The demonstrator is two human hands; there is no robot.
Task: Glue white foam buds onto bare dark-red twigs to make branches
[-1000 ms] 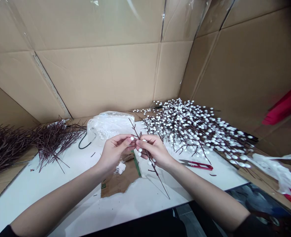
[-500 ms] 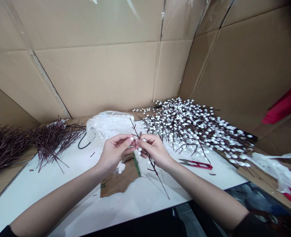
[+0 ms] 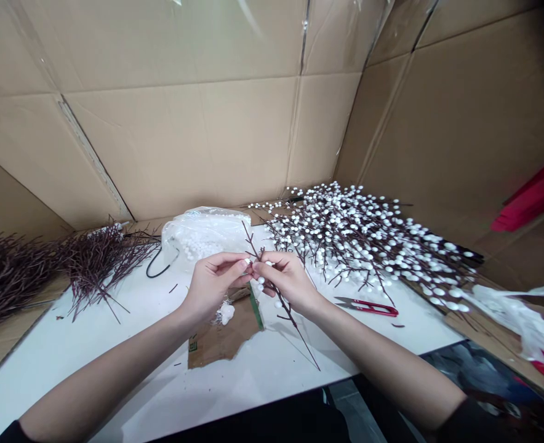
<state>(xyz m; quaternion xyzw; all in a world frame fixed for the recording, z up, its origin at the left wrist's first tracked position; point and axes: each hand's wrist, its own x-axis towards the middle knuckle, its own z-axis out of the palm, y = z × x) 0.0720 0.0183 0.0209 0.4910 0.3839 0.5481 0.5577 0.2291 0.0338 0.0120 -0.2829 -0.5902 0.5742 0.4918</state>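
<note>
Between my thumb and fingers, my left hand (image 3: 216, 280) pinches a small white berry (image 3: 247, 263) close against a twig. My right hand (image 3: 288, 280) is closed around a thin brown artificial branch (image 3: 292, 317), which slants from upper left to lower right. A few white berries (image 3: 278, 304) sit along this branch below my right fingers. The two sets of fingertips almost meet, and the spot between them is partly hidden. Under my hands lies a torn piece of cardboard (image 3: 226, 344) with a blob of white paste-like stuff (image 3: 226, 313) on it.
A clear plastic bag of white berries (image 3: 202, 237) lies behind my hands. Bare brown branches (image 3: 99, 258) are piled at left. Many berried branches (image 3: 355, 240) are heaped at right, with red-handled thread snips (image 3: 368, 306) in front. Cardboard walls (image 3: 184, 147) enclose the white table (image 3: 138, 369).
My hands stay nearly in place, fingertips still together. The lower end of the branch has shifted very slightly to the right.
</note>
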